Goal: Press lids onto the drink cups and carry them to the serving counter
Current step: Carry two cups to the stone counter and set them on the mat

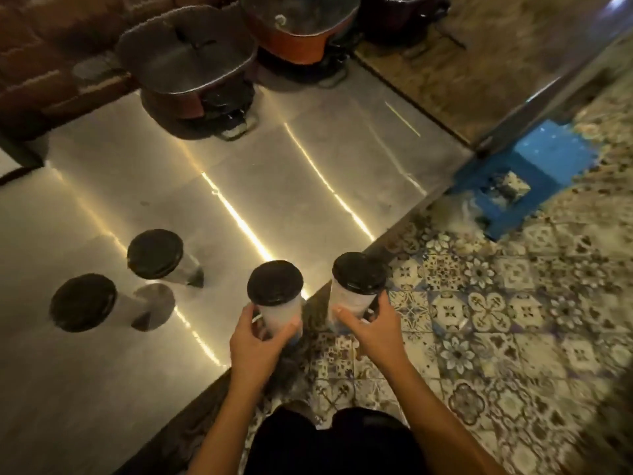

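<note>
I hold two white drink cups with black lids. My left hand [255, 341] grips the lower part of one cup [278, 303], which hangs over the front edge of the steel counter [239, 159]. My right hand [371, 325] grips the other cup [356, 289], held over the tiled floor just off the counter's edge. Two more lidded cups stand on the counter to the left: one [156, 253] further back, one [84, 301] nearer and further left. All lids look seated.
Two large lidded pots [186, 60] [301, 22] sit on burners at the back of the counter. A blue plastic stool [524, 176] stands on the patterned tile floor [496, 320] to the right. A brick wall runs behind at the upper left.
</note>
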The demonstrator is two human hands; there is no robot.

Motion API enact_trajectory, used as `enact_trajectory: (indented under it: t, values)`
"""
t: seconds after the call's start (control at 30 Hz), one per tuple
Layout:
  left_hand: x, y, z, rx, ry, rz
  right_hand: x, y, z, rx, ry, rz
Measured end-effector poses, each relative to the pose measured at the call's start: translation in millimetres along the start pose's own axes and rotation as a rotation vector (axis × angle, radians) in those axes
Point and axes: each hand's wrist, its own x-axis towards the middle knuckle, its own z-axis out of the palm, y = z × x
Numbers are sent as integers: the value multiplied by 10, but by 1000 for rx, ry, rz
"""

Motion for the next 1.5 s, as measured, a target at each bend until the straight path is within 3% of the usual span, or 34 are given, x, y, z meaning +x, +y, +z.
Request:
enact_trajectory:
  t: [0.27, 0.63, 1.13, 1.5]
  values:
    - [-445, 392, 1712, 198, -378, 126, -660, 565, -1928, 161, 347, 93]
    - [-2122, 337, 3984, 336, -891, 243, -2250, 1466, -4042, 272, 798, 175]
    - [-4238, 272, 6065, 612, -1585, 439, -3970, 2138, -5164, 580, 1485, 289]
    - [-5711, 552, 7694, 662, -2053, 517, -4537, 2189, -6402, 574, 1914, 277]
